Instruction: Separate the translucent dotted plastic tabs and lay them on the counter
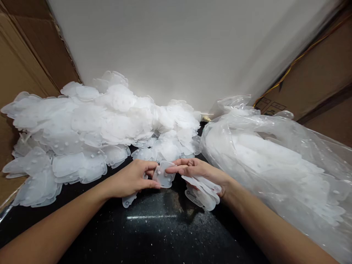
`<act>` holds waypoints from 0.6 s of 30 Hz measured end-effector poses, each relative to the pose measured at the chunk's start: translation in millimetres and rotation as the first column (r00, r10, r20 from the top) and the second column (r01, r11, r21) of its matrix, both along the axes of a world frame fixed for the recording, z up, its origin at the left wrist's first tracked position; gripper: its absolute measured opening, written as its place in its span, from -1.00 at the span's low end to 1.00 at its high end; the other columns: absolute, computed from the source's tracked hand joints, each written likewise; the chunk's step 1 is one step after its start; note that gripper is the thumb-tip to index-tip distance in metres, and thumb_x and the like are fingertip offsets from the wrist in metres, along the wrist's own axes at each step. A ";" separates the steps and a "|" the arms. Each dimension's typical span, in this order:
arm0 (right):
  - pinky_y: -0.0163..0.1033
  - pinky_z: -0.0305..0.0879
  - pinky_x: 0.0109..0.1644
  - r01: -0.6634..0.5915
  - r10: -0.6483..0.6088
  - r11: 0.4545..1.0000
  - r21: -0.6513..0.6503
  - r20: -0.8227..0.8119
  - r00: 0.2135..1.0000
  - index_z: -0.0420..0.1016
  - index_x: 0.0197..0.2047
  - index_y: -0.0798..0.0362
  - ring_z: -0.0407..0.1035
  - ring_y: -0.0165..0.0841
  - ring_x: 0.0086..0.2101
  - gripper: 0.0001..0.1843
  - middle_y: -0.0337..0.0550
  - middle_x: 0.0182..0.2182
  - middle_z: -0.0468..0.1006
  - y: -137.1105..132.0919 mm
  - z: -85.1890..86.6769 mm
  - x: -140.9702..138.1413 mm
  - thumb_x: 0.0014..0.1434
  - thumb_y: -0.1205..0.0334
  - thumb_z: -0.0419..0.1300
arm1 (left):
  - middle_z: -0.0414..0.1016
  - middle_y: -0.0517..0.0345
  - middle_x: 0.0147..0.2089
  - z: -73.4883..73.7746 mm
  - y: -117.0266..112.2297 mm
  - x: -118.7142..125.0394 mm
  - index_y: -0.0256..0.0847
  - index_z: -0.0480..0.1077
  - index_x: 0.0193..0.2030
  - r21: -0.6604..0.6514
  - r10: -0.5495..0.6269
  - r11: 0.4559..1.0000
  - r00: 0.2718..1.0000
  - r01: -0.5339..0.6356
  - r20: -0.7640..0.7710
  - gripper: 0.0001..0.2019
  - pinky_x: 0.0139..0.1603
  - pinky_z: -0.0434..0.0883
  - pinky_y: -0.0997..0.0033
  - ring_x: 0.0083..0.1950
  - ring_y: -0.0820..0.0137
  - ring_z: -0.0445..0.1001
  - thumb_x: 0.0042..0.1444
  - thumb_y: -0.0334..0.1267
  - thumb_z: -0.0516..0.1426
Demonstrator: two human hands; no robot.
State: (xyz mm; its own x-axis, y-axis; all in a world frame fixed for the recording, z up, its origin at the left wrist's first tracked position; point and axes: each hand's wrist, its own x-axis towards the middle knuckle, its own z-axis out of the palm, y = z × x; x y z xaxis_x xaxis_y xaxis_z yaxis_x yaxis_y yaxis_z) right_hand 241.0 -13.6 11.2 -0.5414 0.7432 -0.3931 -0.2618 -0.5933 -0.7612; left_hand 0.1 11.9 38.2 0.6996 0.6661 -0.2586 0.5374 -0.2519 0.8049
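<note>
Between my hands is a thin, translucent white plastic piece with small round bumps. My left hand pinches its left side between thumb and fingers, and another such piece shows below that palm. The index finger of my right hand reaches onto the same middle piece. Under the right hand's curled fingers sits a small bunch of similar plastic pieces, fanned and tilted downward. Directly behind both hands rises a big heap of these pieces.
A clear plastic bag full of the same pieces stands on the right. The black tabletop carries white specks. Cardboard boxes flank it at left and right, with a pale wall behind.
</note>
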 end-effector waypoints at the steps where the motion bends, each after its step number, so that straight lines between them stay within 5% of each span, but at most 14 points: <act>1: -0.49 0.18 -0.65 0.005 -0.005 1.000 -0.007 -0.006 1.000 0.50 -0.14 0.20 0.31 -0.63 -0.66 -0.73 -0.05 -0.16 0.65 0.1 0.2 0.6 0.05 0.38 0.35 | 0.26 0.35 -0.51 0.0 0.9 0.1 -0.19 0.27 -0.42 -0.072 0.011 0.997 1.000 -0.010 0.017 -0.74 -0.47 0.23 0.51 -0.50 0.49 0.26 0.07 -0.10 0.23; 7: -0.52 0.19 -0.63 -0.015 0.015 1.000 -0.014 -0.013 1.000 0.48 -0.13 0.19 0.29 -0.66 -0.66 -0.70 -0.03 -0.11 0.65 2.0 -6.2 3.4 0.04 0.38 0.37 | 0.60 0.11 -0.25 2.4 4.2 -0.7 -0.20 0.29 -0.31 -0.304 -0.004 0.953 1.000 0.012 0.027 -0.80 -0.52 0.30 0.54 -0.34 0.39 0.46 0.10 -0.14 0.19; 14: -0.50 0.21 -0.62 -0.010 0.010 1.000 0.020 -0.001 1.000 0.50 -0.16 0.17 0.35 -0.63 -0.63 -0.71 -0.08 -0.16 0.66 1.0 -5.4 1.5 0.03 0.35 0.39 | 0.63 0.07 -0.17 3.3 5.5 -1.2 -0.22 0.35 -0.23 -0.369 -0.011 0.929 1.000 0.019 0.024 -0.83 -0.54 0.26 0.58 -0.34 0.43 0.47 0.07 -0.23 0.20; 18: -0.45 0.25 -0.55 -0.108 0.104 0.985 0.131 0.035 0.994 0.48 -0.32 0.15 0.40 -0.54 -0.58 -0.75 -0.15 -0.40 0.65 0.2 -7.4 2.1 0.05 0.18 0.40 | 0.61 0.09 -0.18 9.7 7.7 -6.4 -0.19 0.38 -0.22 -0.334 -0.068 0.940 0.998 0.062 -0.006 -0.83 -0.51 0.30 0.54 -0.25 0.35 0.51 0.04 -0.26 0.21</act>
State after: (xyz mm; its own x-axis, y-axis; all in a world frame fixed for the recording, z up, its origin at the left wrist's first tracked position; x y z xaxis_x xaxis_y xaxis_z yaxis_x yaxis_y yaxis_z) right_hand 243.2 -13.4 3.8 -0.6099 0.7290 -0.3108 -0.1805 -0.5096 -0.8412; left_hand -6.3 19.5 47.9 0.7319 0.4930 -0.4705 0.5431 -0.0049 0.8397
